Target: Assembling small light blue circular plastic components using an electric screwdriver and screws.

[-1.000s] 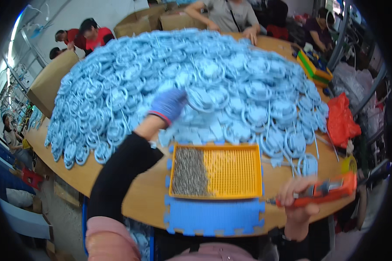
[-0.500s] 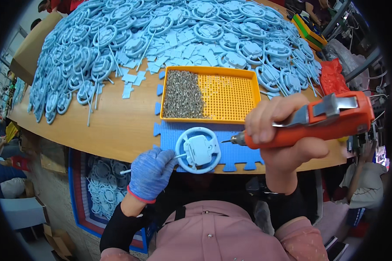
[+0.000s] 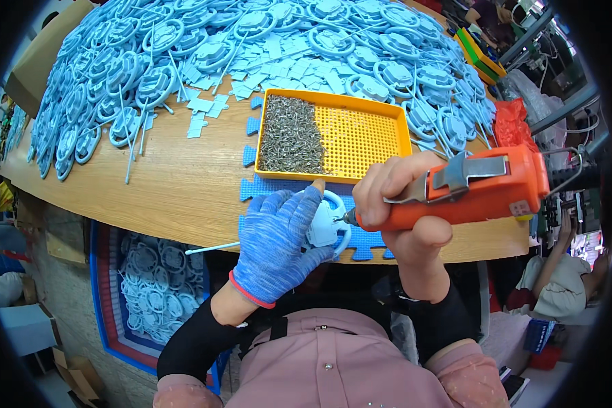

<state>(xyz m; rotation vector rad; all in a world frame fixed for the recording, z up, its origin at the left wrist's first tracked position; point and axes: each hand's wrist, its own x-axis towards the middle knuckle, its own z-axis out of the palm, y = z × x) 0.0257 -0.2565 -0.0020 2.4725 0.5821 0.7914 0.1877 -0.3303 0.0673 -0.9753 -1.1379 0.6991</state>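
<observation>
Grasps 1 light-blue wheel-shaped part with the gloved left hand, pinning it on the blue foam mat at the near edge of the table. Spreads the fingers over its left side, with the bare index fingertip at its far rim and the thumb along its near rim. Leaves in sight the central plate and the right side of the ring. Has 1 thin light-blue rod sticking out from under that hand toward the table's left end, close to the near edge.

Clenches the bare right hand around 1 orange driver, holding it almost level and pointing the bit leftward at the central plate. Cannot tell bit contact from a slight gap.

Has 1 yellow tray just beyond the part, with small metal screws crowded in its left side and only a few strewn over its perforated right side. Faces a broad heap of light-blue parts toward the table's far edge, with flat light-blue pieces between heap and tray. Has 1 red plastic bag by the table's right edge.
</observation>
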